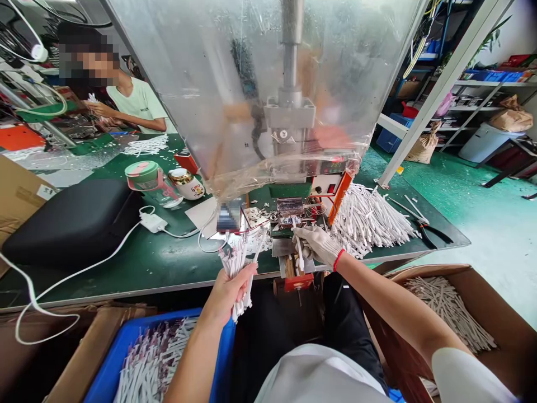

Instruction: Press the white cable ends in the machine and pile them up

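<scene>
My left hand (229, 294): It is bare. My fingers and thumb wrap shut around a fat bunch of white cables (237, 268). Some of the cable ends poke out below my hand.

My right hand (314, 245): It wears a white knit glove (316, 243). My fingers press together and pinch one white cable (299, 252). A red string (338, 259) sits on my wrist.

Where the cables are: The bunch is in the air near the front edge of the green workbench (126, 274). The one cable stands almost straight up and down, right in front of the small press machine (289, 210).

Press machine: It has a steel rod (289, 61) on top and a clear plastic sheet (176, 84) hanging in front. (The plastic is shiny and scratched, so it is hard to see through.)

More cables: A big pile of white cables (369, 221) lies on the bench by the machine. A blue crate (113, 369) by my left leg is full of them, and a cardboard box (432, 280) by my right leg has some too.

Across the bench: Another person (138, 103) in a pale green shirt holds some small white bits.
</scene>
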{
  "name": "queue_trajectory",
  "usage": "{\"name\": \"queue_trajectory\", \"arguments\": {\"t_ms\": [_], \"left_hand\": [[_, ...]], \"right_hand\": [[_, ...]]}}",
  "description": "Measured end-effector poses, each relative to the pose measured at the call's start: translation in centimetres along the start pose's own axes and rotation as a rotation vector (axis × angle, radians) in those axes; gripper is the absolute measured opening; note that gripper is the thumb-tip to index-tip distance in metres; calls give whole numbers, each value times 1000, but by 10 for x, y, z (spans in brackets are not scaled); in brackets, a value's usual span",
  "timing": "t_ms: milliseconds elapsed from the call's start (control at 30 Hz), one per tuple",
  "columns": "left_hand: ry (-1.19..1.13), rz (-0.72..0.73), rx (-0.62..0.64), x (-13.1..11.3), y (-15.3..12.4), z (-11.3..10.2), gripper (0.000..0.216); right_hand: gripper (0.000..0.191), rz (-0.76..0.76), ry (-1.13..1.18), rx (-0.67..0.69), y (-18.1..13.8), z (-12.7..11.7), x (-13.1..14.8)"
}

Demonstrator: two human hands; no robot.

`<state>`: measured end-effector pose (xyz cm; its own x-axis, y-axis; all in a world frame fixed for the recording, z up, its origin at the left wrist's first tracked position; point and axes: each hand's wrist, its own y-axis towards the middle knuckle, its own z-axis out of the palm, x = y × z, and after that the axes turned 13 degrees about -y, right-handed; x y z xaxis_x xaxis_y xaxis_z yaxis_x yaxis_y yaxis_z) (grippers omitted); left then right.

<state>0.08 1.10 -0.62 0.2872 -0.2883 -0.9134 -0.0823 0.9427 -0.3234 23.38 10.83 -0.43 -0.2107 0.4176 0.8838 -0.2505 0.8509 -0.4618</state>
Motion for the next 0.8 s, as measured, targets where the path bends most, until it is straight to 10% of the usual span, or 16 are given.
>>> {"name": "queue_trajectory", "arguments": {"t_ms": [533, 800], "left_hand": [[244, 61, 202, -14, 2, 8, 40], [476, -73, 540, -28, 14, 39, 44]], "right_hand": [[38, -156, -270, -33, -14, -24, 16], [25, -363, -535, 423, -85, -29, 44]]}}
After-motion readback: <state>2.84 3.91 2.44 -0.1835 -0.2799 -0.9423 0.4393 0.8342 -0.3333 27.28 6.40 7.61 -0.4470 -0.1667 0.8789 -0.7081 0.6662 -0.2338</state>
